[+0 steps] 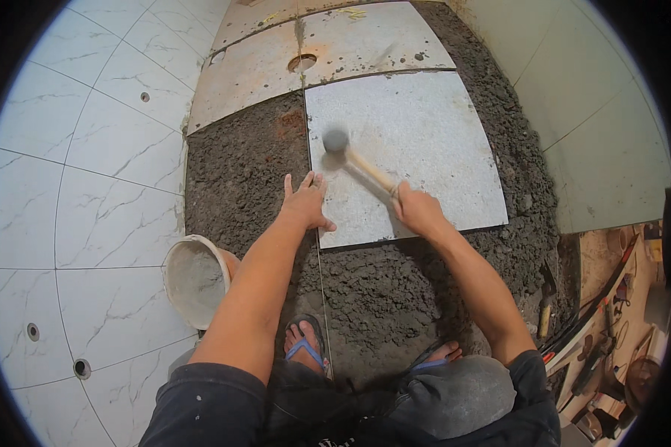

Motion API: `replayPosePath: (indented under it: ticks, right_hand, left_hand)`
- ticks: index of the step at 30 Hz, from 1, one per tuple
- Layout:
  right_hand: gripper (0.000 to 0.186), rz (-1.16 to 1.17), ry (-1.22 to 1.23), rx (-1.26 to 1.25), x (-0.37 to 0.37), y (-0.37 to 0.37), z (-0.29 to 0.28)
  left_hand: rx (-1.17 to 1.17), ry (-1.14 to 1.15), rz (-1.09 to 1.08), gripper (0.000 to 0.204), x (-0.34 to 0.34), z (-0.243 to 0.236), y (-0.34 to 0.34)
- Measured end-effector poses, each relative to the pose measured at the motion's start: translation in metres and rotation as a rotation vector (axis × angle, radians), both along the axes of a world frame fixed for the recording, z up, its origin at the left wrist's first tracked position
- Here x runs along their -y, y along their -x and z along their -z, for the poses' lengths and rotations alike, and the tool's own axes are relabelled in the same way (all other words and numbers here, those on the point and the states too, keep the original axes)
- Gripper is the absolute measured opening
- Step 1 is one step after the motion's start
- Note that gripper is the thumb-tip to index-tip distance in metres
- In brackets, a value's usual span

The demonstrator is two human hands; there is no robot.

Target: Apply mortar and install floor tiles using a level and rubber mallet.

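Observation:
A rubber mallet (370,170) with a pale wooden handle is gripped in my right hand (420,209). Its dark grey head, slightly blurred, is over the left part of a large light grey floor tile (425,134). My left hand (306,203) rests at the tile's left edge, fingers spread, thumb on the tile's near left corner area. The tile lies on dark, crumbly mortar (373,290). A thin string line (320,276) runs along its left edge toward my feet.
Laid tiles (380,37) lie beyond, one joint having a round hole (302,62). A bucket (194,281) with grey residue stands left, by the white marbled wall (119,216). A wooden-handled tool (545,319) is at right, near scattered tools (611,335). A pale wall (596,119) bounds the right.

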State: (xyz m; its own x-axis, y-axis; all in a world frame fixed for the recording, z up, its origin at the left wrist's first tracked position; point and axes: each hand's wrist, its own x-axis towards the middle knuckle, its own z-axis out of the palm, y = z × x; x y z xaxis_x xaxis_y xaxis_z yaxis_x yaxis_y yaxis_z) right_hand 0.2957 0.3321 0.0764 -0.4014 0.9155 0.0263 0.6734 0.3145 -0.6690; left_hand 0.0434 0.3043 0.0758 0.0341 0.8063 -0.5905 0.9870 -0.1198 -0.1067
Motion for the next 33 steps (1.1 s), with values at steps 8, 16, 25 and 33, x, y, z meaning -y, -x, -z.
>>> replayPosePath:
  ticks: [8, 16, 25, 33]
  right_hand:
    - [0.024, 0.011, -0.1, -0.402, 0.019, 0.0, 0.003]
    - [0.026, 0.02, -0.006, -0.187, 0.028, -0.017, -0.022]
    - [0.017, -0.099, -0.074, -0.88, 0.059, -0.013, -0.045]
    - [0.025, -0.073, 0.049, -0.25, 0.085, -0.041, -0.022]
  left_hand:
    - [0.044, -0.014, -0.007, 0.125, 0.004, 0.008, 0.007]
    - [-0.007, 0.036, -0.004, 0.12, 0.006, 0.006, 0.004]
    - [0.021, -0.021, -0.019, 0.124, 0.011, 0.009, 0.012]
    - [0.08, -0.049, -0.025, 0.123, 0.014, 0.014, 0.014]
